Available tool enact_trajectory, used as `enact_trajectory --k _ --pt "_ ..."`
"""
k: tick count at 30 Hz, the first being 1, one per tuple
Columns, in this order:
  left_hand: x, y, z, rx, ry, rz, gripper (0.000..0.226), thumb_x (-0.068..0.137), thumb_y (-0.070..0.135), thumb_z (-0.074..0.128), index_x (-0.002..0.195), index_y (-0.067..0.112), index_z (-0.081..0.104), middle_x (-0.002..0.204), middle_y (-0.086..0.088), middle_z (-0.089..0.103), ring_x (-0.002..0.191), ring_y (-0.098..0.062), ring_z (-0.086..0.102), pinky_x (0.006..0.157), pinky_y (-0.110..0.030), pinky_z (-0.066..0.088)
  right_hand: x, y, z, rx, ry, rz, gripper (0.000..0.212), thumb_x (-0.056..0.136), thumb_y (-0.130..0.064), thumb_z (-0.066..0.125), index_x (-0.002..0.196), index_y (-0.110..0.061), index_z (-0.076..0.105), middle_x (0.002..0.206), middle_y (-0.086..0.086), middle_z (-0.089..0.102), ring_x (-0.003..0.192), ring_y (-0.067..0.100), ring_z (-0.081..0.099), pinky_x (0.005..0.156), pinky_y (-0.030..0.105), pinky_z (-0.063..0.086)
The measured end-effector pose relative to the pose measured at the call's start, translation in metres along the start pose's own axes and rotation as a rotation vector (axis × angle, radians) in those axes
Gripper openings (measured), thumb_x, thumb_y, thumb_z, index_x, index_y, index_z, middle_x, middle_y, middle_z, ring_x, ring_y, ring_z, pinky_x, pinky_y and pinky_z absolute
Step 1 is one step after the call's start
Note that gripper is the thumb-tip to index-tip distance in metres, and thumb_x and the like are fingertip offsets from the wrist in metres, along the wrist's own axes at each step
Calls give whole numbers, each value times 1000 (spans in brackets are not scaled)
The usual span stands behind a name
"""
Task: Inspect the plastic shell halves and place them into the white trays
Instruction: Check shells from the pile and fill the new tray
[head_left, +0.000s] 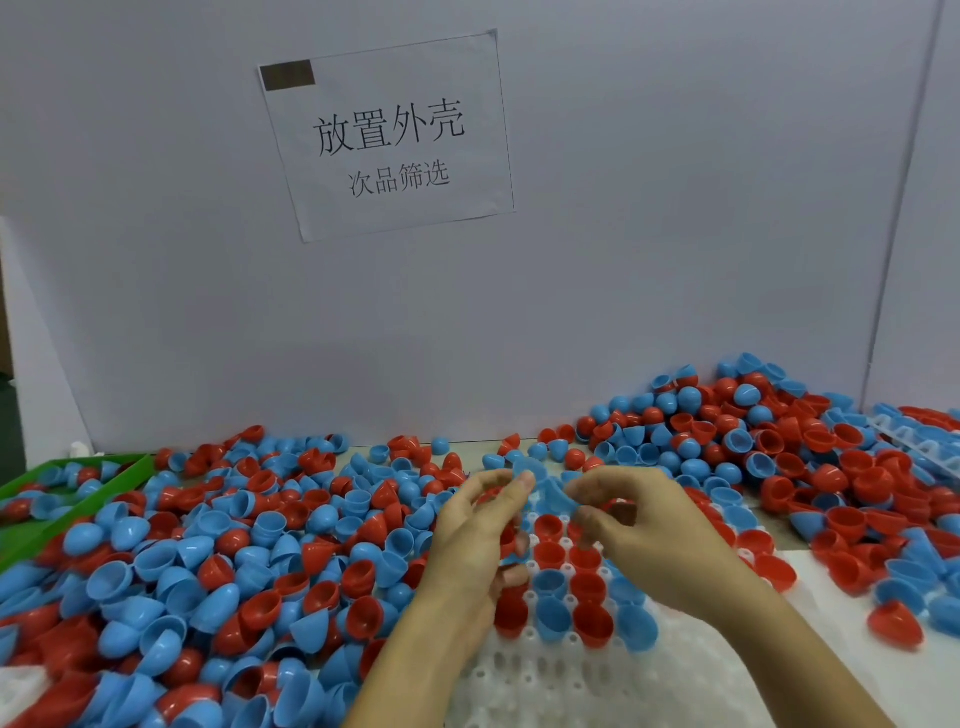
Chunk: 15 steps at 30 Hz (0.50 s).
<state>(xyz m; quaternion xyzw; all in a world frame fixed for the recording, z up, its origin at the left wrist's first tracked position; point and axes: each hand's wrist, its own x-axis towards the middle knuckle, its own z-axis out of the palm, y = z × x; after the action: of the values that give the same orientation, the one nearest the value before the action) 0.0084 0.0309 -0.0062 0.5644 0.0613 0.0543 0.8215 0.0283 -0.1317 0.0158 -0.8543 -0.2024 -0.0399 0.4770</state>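
Red and blue plastic shell halves (218, 561) cover the table in loose heaps. A white tray (545, 675) lies in front of me, and several red and blue halves sit open side up in its far rows. Above the tray, my left hand (478, 525) curls round a red shell half (506, 535) and pinches a blurred blue shell half (545, 491) at the fingertips. My right hand (639, 525) pinches the same blue piece from the right. The blur hides the exact shape of the blue piece.
A green bin (78, 499) with a few halves stands at the far left. A tall heap of halves (753, 431) rises at the back right, with another white tray (914, 441) beside it. A grey partition with a paper sign (387, 135) closes off the back.
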Motion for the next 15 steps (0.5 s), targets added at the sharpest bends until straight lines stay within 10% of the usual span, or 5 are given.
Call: enact_trajectory --k 5,9,15 --pt "-2 -6 0 339 -39 241 25 73 46 81 93 41 66 69 11 58 60 -5 53 51 -17 45 1 -3 2 -49 -14 75 26 98 -38 55 79 -33 72 59 -15 66 53 1 60 47 10 44" --pt "-3 -7 -1 486 -62 405 27 77 38 84 96 43 64 70 12 58 71 -5 60 67 -18 53 2 -6 -2 147 -17 175 22 90 -45 63 71 -38 72 72 -31 68 72 -20 59 49 8 42" --pt "-7 -7 2 503 -234 346 21 82 34 81 95 42 66 76 14 60 68 -2 60 64 -16 52 0 -1 -20 91 43 207 16 91 -23 69 79 -34 73 83 -19 70 83 3 65 62 14 44"
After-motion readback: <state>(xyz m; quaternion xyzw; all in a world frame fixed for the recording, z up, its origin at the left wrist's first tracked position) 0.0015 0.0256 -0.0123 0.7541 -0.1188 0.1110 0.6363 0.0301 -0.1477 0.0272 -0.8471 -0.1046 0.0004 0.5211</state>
